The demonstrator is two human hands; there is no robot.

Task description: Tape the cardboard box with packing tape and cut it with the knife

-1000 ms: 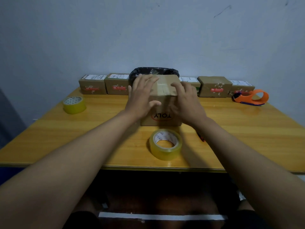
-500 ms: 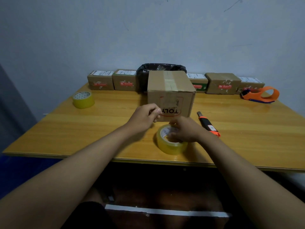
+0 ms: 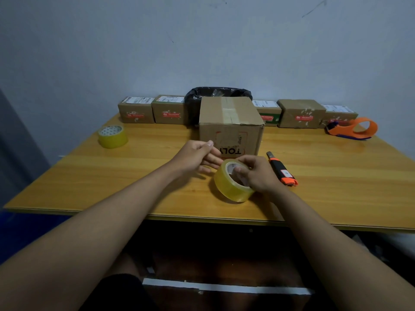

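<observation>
Both hands are off the cardboard box (image 3: 231, 124) now, a second ago they were pressed flat on its top. The right hand (image 3: 258, 173) has gone to the packing tape roll (image 3: 231, 182) in front of the box and tipped it up off the table (image 3: 336, 176); half a second back it was only settling on the roll lying flat. Grip: thumb inside the core, fingers over the outer rim, roll tilted with its lower edge at or just off the wood, can't tell which. The left hand (image 3: 197, 157) hovers just beside the roll, fingers loosely curled and pinched at the tips, holding nothing I can see; looks like it's about to hunt for the tape's free end.

My read: box positioning is done, tape pickup under way, no new strip laid yet. Old tape already runs along the top seam.

Box sits mid-table, upright, logo face toward the person, upside down. The knife (image 3: 283, 172) lies just right of the right hand, untouched, blade end not clearly visible.

Room: roll is close to the near table edge, so a slip could send it off toward the lap. Clear wood left and right of the box. Spare tape roll (image 3: 113, 136) far left, orange dispenser (image 3: 352, 131) far right, small boxes (image 3: 135, 110) and a black bag (image 3: 215, 95) along the wall behind, so pulling tape over the far side is tight
</observation>
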